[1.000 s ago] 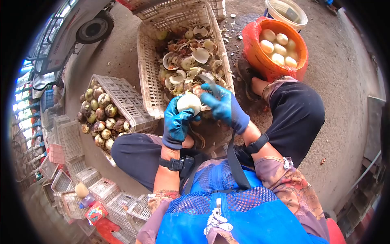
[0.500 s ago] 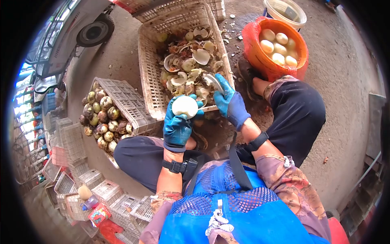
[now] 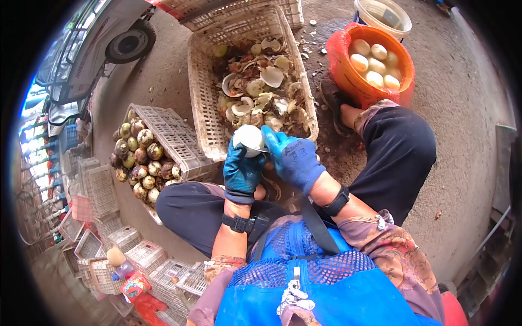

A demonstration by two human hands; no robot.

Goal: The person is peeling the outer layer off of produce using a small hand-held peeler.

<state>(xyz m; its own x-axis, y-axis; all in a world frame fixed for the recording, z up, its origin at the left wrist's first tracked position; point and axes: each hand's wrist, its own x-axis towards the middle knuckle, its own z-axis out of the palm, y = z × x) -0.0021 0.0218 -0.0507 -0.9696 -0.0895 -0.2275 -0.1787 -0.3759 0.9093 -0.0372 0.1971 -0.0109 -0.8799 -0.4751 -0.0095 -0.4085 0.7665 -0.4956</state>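
Observation:
My left hand [image 3: 239, 174], in a wet blue glove, cups a smooth white peeled onion [image 3: 248, 137] from below. My right hand [image 3: 295, 161], gloved in blue too, is closed on a knife whose thin blade [image 3: 263, 150] lies against the onion's right side. Its handle is hidden in my fist. Just beyond both hands stands a pale plastic crate [image 3: 202, 122] with peelings [image 3: 255, 87] in it, many of them white, cup-shaped layers.
A tilted crate [image 3: 168, 127] at left holds unpeeled brownish-green onions [image 3: 142, 155]. An orange tub [image 3: 334, 51] at right contains peeled onions in cloudy liquid. Behind it stands a white bucket [image 3: 402, 24]. Stacked crates [image 3: 144, 255] lie lower left; a vehicle wheel [image 3: 130, 42] is upper left.
My right hand has moved left and down from over the peelings, bringing the knife to the onion. My left hand still holds the onion, now slightly turned.

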